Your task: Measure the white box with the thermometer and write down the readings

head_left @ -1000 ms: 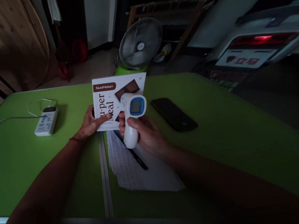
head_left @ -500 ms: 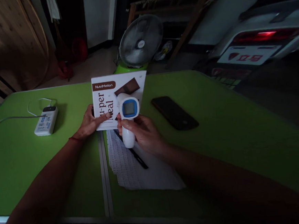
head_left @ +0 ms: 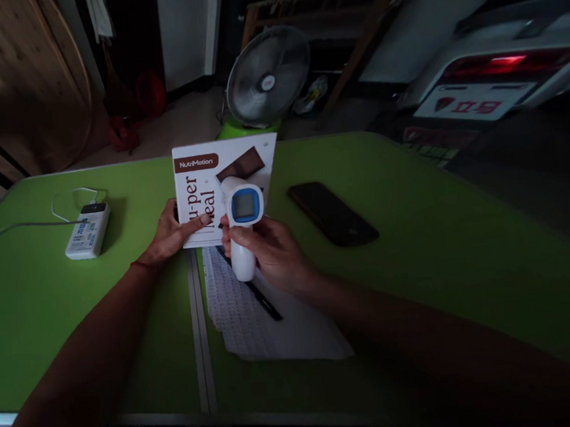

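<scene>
My left hand grips the lower left side of a white box printed "NutriMotion", its thumb across the front and its other fingers hidden behind. The box is held upright over the green table. In my right hand is a white infrared thermometer with a blue-framed screen turned toward me. The thermometer is in front of the box and covers part of its print; whether they touch I cannot tell. Below them lie printed paper sheets with a black pen on top.
A dark phone lies to the right on the green table. On the left is a white power bank with a cable plugged in. Behind the table stand a fan and, at right, a vehicle with a red light.
Hardly anything differs. The box and thermometer appear a few pixels further left and up, with both hands keeping their hold.
</scene>
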Motion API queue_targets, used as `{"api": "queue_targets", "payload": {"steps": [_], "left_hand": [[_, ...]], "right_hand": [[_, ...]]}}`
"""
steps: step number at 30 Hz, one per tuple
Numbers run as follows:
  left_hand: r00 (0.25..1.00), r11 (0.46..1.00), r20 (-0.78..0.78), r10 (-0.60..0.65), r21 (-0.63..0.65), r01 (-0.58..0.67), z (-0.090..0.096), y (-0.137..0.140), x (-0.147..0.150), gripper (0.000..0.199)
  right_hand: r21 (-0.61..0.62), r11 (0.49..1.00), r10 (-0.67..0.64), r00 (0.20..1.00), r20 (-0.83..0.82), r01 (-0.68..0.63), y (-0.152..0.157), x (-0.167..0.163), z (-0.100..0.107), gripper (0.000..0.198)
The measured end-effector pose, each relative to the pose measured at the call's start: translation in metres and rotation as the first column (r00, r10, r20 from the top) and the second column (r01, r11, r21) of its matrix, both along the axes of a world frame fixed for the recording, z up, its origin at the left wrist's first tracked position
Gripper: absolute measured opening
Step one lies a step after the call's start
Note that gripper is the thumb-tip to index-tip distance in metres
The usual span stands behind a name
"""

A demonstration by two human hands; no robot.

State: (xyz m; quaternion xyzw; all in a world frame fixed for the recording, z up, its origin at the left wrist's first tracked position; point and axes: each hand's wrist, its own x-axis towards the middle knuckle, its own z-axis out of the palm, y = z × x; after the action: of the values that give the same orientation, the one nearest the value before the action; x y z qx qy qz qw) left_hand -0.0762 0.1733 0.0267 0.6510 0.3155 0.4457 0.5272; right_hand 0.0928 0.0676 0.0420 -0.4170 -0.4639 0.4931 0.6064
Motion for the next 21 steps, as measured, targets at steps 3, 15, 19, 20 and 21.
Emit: {"api": "queue_targets", "payload": {"steps": [3, 15, 19, 20, 21], "left_hand": [[1.000, 1.000, -0.019, 0.012, 0.000, -0.012, 0.0002, 0.0005, -0.0001, 0.074], [0.999, 1.000, -0.040, 0.019, 0.008, -0.019, 0.0067, -0.0021, -0.0025, 0.073], [0.998, 0.999, -0.063, 0.021, 0.044, -0.018, 0.0082, -0.0014, -0.0052, 0.071], [0.997, 0.998, -0.069, 0.031, 0.050, -0.028, 0.0081, -0.0010, -0.0056, 0.071], [0.997, 0.998, -0.073, 0.039, 0.052, -0.035, 0.0079, -0.0007, -0.0058, 0.072]], "right_hand": [[0.005, 1.000, 0.000, 1.000, 0.004, 0.000, -0.0005, -0.0003, 0.0010, 0.036], [0.035, 0.999, -0.033, 0.997, 0.066, 0.030, 0.0004, 0.0007, -0.0027, 0.036], [0.068, 0.997, -0.050, 0.996, 0.075, 0.045, -0.0008, 0.0001, -0.0020, 0.034], [0.080, 0.996, -0.053, 0.995, 0.082, 0.047, -0.0010, -0.0004, -0.0021, 0.034], [0.088, 0.995, -0.056, 0.995, 0.087, 0.048, -0.0011, -0.0009, -0.0024, 0.034]]}}
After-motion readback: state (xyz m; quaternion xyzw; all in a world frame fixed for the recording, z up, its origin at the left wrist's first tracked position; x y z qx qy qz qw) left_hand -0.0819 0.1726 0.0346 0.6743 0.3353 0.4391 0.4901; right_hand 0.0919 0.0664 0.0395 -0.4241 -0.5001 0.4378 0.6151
